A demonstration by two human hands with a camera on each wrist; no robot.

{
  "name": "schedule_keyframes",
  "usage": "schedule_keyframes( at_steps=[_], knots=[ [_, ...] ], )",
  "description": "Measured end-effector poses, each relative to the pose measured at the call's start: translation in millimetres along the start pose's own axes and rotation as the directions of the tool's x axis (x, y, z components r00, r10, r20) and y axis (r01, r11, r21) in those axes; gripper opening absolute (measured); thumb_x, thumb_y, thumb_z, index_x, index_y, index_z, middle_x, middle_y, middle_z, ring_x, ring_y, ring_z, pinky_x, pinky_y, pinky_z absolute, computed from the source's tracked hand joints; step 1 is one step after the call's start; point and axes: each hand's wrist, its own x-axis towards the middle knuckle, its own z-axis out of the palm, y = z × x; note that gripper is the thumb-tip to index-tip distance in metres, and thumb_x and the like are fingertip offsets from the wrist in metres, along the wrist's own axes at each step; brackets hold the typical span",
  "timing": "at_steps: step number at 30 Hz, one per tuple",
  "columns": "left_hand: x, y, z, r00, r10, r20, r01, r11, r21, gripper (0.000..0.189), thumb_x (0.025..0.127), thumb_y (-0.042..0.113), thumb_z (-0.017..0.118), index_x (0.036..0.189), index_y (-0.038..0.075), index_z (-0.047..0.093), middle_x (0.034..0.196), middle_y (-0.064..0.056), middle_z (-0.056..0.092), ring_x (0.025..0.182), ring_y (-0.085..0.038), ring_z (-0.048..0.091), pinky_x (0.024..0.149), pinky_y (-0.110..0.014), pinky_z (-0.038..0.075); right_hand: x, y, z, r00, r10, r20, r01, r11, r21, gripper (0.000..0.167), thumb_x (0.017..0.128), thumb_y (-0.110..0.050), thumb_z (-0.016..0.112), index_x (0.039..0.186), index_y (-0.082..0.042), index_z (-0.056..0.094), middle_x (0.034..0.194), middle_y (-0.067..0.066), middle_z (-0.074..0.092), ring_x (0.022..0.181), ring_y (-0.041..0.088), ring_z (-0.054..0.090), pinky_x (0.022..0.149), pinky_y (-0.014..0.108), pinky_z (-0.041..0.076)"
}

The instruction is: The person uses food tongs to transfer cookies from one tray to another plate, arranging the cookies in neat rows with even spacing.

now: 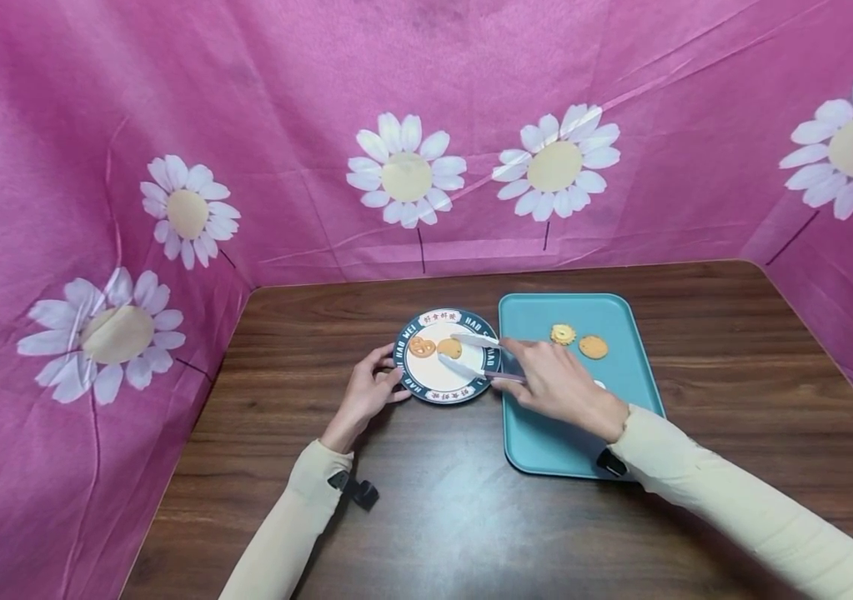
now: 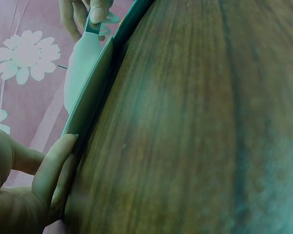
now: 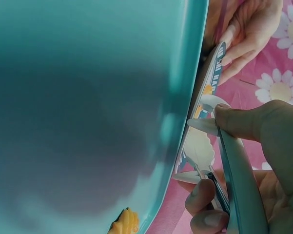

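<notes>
My left hand [image 1: 369, 387] grips the left rim of a round plate [image 1: 426, 381], white with a dark blue lettered border. On that plate lie a pretzel-shaped biscuit [image 1: 422, 347] and, to its right, a round golden biscuit [image 1: 449, 349]. My right hand [image 1: 557, 379] holds tongs [image 1: 474, 340] with pale tips and darker handles, reaching in from the right. Their spread tips lie on either side of the round biscuit. In the right wrist view, thumb and fingers press the two arms of the tongs [image 3: 241, 180].
A turquoise tray [image 1: 569, 454] stands right of the plate, under my right hand. It bears a piped, flower-like cookie [image 1: 564, 334] and another round biscuit [image 1: 594, 347]. A small white thing [image 1: 600, 384] shows beside my right wrist. Pink flowered cloth [image 1: 291, 200] surrounds the wooden table [image 1: 426, 517].
</notes>
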Motion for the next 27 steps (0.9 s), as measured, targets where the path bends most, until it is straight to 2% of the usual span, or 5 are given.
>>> schedule_keyframes(
  at_steps=[6,16,27],
  knots=[
    [0.6,0.0,0.1,1.0,-0.012,-0.003,0.012,1.0,0.011,0.055,0.102,-0.007,0.054,0.155,0.003,0.045,0.126,-0.021,0.05,0.084,-0.013,0.067,0.082,-0.031,0.072,-0.9,0.6,0.0,1.0,0.014,0.0,-0.014,1.0,0.008,0.066,0.091,-0.042,0.081,0.138,-0.001,0.061,0.071,0.0,0.058,0.055,0.012,0.049,0.039,0.02,0.039],
    [0.2,0.9,-1.7,1.0,-0.006,-0.011,0.006,1.0,0.0,0.054,0.102,-0.008,0.053,0.155,0.001,0.045,0.125,-0.021,0.049,0.086,-0.014,0.067,0.082,-0.032,0.072,-7.5,0.8,-4.4,0.999,0.024,-0.037,-0.023,0.999,0.022,0.073,0.088,-0.044,0.083,0.143,-0.002,0.057,0.088,0.013,0.072,0.054,0.011,0.05,0.039,0.02,0.041],
    [-0.1,-0.2,0.1,1.0,-0.023,-0.01,0.023,1.0,0.009,0.055,0.102,-0.006,0.055,0.156,0.005,0.045,0.126,-0.02,0.05,0.09,-0.015,0.067,0.083,-0.032,0.072,-11.1,3.0,-2.6,0.999,0.031,-0.032,-0.031,1.0,-0.002,0.068,0.089,-0.043,0.083,0.139,-0.004,0.06,0.076,0.004,0.064,0.052,0.01,0.048,0.038,0.018,0.039]
  ],
)
